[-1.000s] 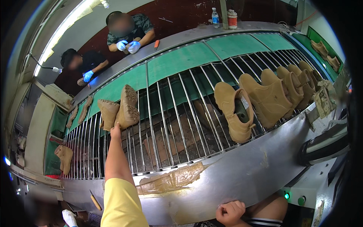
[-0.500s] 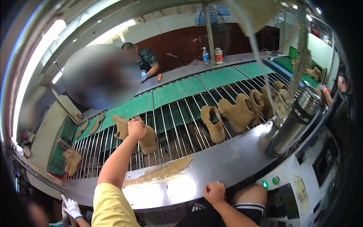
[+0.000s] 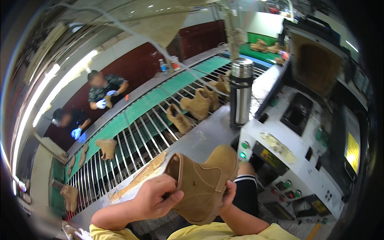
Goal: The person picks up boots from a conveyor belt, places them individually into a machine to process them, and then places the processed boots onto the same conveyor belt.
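A tan suede ankle boot is up in front of me, on its side, with its opening toward the left and its rounded toe toward the upper right. My left hand is closed on the rim of the opening, its fingers curled over the edge. Against the underside, my right hand grips the boot with the thumb in sight; its other fingers are hidden behind it. Beyond the steel ledge, another tan boot stands on the metal-bar rack, and several more are grouped to its right.
A steel flask stands on the ledge. To my right is a white machine with lit buttons and a raised lid. A tan boot and a boot pair rest on the left rack. Two gloved co-workers work across the green belt.
My left hand has lifted a boot off the rack and brought it close. My right hand has left the ledge and taken hold of it too. The view has swung right.
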`<action>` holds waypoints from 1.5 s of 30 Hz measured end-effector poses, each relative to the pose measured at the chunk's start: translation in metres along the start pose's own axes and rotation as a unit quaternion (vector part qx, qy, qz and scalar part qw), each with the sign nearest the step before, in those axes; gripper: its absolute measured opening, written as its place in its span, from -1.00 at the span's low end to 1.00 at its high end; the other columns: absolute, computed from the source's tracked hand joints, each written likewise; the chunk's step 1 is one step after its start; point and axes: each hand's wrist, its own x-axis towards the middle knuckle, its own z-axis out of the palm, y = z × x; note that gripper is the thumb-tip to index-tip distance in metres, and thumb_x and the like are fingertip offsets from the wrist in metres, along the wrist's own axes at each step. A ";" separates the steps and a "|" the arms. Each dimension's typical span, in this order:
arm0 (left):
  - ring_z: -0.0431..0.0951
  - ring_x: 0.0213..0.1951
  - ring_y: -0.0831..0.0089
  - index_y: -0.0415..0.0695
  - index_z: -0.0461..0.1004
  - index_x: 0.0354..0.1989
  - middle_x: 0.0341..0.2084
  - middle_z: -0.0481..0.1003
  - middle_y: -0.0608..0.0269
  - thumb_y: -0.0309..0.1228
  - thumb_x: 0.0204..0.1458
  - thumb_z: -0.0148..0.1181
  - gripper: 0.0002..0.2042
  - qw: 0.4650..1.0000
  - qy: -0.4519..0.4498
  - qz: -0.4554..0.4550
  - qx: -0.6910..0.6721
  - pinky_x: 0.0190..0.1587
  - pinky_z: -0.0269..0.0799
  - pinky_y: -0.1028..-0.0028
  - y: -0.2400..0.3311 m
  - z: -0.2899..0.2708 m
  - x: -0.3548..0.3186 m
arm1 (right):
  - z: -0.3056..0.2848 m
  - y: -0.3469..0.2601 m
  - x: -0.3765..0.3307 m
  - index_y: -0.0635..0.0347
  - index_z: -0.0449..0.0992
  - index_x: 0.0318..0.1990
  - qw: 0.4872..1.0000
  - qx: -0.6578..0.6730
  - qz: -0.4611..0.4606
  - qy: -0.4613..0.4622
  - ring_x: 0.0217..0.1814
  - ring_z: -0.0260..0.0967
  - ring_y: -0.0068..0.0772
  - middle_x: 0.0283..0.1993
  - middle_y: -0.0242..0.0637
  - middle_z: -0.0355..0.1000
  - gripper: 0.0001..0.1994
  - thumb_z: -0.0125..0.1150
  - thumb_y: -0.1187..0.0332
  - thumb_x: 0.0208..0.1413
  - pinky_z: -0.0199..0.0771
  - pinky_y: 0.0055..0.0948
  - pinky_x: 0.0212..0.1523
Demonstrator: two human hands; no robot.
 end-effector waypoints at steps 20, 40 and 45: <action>0.49 -0.17 0.49 -0.29 0.43 -0.09 -0.24 0.52 0.21 -0.39 0.09 0.18 -0.72 0.936 0.055 -0.136 -0.320 -0.09 0.38 0.49 -0.134 0.301 0.115 | 0.065 -0.311 -0.054 0.19 0.05 0.35 0.646 -0.562 -0.445 0.263 0.13 0.33 -0.23 0.16 -0.13 0.32 -0.06 0.33 0.49 -0.34 0.31 -0.36 0.16; 0.44 -0.43 0.59 -0.25 0.50 -0.29 -0.49 0.51 0.33 -0.38 0.03 0.19 -0.82 0.803 -0.043 -0.345 -0.484 -0.35 0.33 0.56 -0.281 0.375 0.120 | 0.029 -0.558 0.126 0.42 0.44 0.00 0.300 -0.702 -0.136 0.632 -0.01 0.45 -0.16 0.02 0.02 0.44 -0.22 0.39 0.02 -0.41 0.43 -0.30 -0.02; 0.45 -0.42 0.59 -0.25 0.52 -0.28 -0.46 0.52 0.32 -0.34 0.02 0.21 -0.79 0.817 -0.073 -0.338 -0.462 -0.35 0.34 0.55 -0.277 0.384 0.119 | -0.010 -0.566 0.107 0.37 0.46 0.01 0.212 -0.676 -0.181 0.682 0.15 0.37 -0.14 0.07 0.06 0.42 -0.19 0.45 -0.04 -0.42 0.36 -0.33 0.12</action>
